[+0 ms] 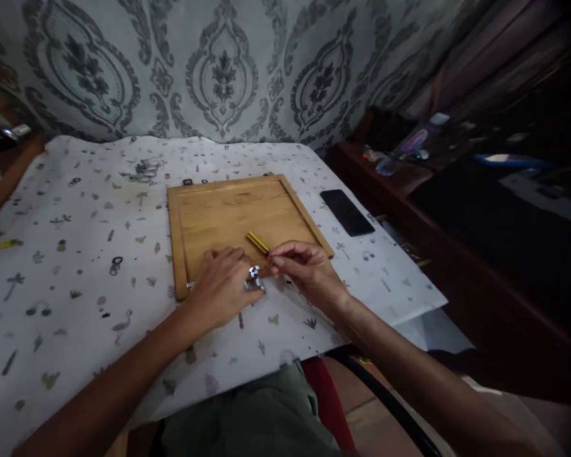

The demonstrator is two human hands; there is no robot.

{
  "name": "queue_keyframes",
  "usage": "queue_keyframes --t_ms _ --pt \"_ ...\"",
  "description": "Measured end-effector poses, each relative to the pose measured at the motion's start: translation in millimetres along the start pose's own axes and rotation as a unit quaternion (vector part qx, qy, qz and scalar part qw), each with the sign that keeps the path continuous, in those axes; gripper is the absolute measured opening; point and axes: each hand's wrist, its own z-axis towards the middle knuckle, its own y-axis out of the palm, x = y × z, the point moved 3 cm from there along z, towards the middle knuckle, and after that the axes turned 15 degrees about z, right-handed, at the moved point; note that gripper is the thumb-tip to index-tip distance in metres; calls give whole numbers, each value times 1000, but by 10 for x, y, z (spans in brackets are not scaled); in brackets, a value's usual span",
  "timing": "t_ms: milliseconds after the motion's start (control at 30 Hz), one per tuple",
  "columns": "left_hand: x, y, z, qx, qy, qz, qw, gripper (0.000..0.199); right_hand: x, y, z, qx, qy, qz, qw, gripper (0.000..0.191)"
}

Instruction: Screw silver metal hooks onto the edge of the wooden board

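A framed wooden panel [228,219] lies flat on the cloth-covered table. My left hand [221,285] rests over its near edge, with thumb and fingers closed around a small shiny metal fitting [254,273]; its exact kind is unclear. Just to the right, my right hand [311,273] has its fingertips pinched together close to that fitting. Whatever small thing sits in the pinch is too hidden to name. A yellow-and-black striped stick [257,243] slants over the panel, its lower end meeting my right fingertips; I cannot tell whether they hold it.
A black phone [347,212] lies right of the panel. Several small metal pieces [145,170] are heaped at the back left of the patterned tablecloth [85,266]. A dark side table [375,171] carries a bottle [421,136]. A patterned curtain [223,70] hangs behind.
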Motion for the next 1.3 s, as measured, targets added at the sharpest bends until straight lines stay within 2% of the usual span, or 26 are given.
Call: queue_keyframes --t_ms 100,300,400,467,533,733,933,1067,1200,1300 --pt "6 -8 1 3 -5 5 1000 21 114 -31 -91 5 6 13 1000 29" --pt "5 27 12 19 3 0 1000 24 213 -39 -84 -14 -12 -15 1000 23" --pt "5 48 7 18 5 -7 1000 25 191 -42 -100 -36 -75 -80 993 18" --pt "7 52 0 20 5 -14 1000 22 162 -41 -129 -49 -136 -144 979 14" --pt "8 52 -5 22 5 -18 1000 20 149 -44 -159 -49 -165 -191 966 13" --pt "8 53 -1 19 11 -9 1000 21 162 -43 -185 -32 -132 -261 956 10" --pt "9 41 7 8 9 -8 1000 22 142 -22 -200 -71 -145 -330 930 12" --pt "11 32 10 -11 1 -11 1000 22 146 -46 -204 -78 -136 -347 925 10" --pt "16 33 12 -7 0 -15 1000 22 108 -56 -185 -92 -130 -362 919 10" --pt "17 41 7 -4 1 -17 1000 22 57 -44 -141 -120 -114 -397 903 10"
